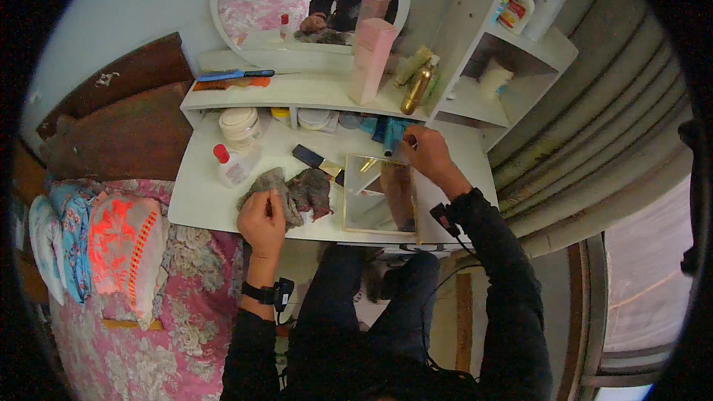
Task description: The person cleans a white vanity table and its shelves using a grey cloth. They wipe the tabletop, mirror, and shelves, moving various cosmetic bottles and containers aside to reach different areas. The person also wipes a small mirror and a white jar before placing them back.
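My left hand, fingers curled together, is at a crumpled grey cloth near the white dressing table's front edge. Whether it grips the cloth cannot be made out. A second dark grey cloth piece with reddish edges lies just right of it. My right hand is bent with its fingertips drawn together beside some blue tubes; what it holds, if anything, is hidden. Below it lies a gold-rimmed rectangular mirror, reflecting the arm. A dark bottle with a gold band rests against the mirror's left side.
A red-capped bottle and a white jar stand at the left of the dressing table. On the raised shelf are a blue-handled tool, a tall pink box and a gold bottle. A round mirror stands behind. Curtains hang right.
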`<action>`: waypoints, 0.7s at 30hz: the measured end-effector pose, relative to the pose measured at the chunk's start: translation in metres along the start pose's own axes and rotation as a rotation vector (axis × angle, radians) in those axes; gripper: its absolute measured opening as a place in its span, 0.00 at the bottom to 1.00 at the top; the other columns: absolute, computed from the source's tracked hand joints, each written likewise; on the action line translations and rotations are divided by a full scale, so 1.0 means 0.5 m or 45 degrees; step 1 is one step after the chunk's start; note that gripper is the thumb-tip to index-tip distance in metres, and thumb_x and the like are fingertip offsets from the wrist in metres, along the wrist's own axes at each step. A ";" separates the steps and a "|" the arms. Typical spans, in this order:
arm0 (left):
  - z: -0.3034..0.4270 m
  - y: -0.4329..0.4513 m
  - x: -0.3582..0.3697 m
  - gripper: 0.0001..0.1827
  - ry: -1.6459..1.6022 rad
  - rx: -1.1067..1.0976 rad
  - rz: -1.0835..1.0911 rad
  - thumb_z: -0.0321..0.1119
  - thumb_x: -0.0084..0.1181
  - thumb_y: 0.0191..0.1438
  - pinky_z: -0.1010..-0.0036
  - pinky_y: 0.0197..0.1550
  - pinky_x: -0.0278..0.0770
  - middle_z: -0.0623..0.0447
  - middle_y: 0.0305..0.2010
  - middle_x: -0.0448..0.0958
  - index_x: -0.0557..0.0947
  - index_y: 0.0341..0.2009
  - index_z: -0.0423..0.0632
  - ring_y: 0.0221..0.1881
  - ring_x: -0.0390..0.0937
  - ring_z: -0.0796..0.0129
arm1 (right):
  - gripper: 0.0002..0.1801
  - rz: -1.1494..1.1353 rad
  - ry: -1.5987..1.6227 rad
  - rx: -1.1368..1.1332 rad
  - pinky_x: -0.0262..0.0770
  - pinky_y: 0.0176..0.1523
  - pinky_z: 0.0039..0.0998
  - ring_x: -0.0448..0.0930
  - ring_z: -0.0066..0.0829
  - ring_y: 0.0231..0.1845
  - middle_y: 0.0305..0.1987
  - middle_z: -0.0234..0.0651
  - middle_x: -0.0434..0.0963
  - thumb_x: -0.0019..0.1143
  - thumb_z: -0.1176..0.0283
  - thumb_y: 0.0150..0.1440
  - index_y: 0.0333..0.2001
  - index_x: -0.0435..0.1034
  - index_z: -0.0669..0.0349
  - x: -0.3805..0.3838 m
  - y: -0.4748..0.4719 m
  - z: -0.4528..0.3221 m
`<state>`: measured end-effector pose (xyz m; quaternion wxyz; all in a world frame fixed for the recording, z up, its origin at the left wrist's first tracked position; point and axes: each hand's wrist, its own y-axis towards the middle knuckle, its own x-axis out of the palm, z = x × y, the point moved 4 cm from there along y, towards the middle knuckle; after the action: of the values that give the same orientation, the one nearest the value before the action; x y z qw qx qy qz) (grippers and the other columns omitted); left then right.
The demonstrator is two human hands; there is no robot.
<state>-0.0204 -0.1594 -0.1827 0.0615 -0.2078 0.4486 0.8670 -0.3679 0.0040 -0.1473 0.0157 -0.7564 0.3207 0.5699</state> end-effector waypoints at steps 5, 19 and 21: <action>-0.006 0.002 0.004 0.11 -0.005 -0.026 -0.015 0.32 0.59 0.61 0.61 0.25 0.68 0.48 0.21 0.73 0.79 0.26 0.45 0.22 0.72 0.52 | 0.16 0.053 0.144 -0.157 0.78 0.46 0.46 0.82 0.52 0.41 0.38 0.52 0.82 0.65 0.68 0.56 0.48 0.76 0.61 0.004 0.011 0.002; -0.005 -0.001 -0.003 0.08 -0.085 -0.089 -0.002 0.31 0.62 0.57 0.58 0.28 0.73 0.45 0.24 0.77 0.82 0.27 0.44 0.26 0.77 0.48 | 0.26 0.219 0.275 0.143 0.79 0.47 0.47 0.83 0.56 0.43 0.40 0.54 0.83 0.72 0.56 0.49 0.41 0.75 0.67 0.108 0.082 -0.044; -0.004 -0.002 -0.005 0.08 0.044 -0.088 -0.038 0.32 0.62 0.56 0.58 0.29 0.74 0.45 0.24 0.77 0.82 0.27 0.44 0.27 0.77 0.48 | 0.23 -0.026 0.196 0.439 0.79 0.41 0.40 0.84 0.42 0.38 0.37 0.45 0.84 0.78 0.60 0.44 0.37 0.78 0.64 0.128 0.107 0.013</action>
<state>-0.0174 -0.1604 -0.1835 0.0594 -0.2314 0.4164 0.8772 -0.3913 -0.0657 -0.1870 0.1262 -0.7871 0.4060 0.4468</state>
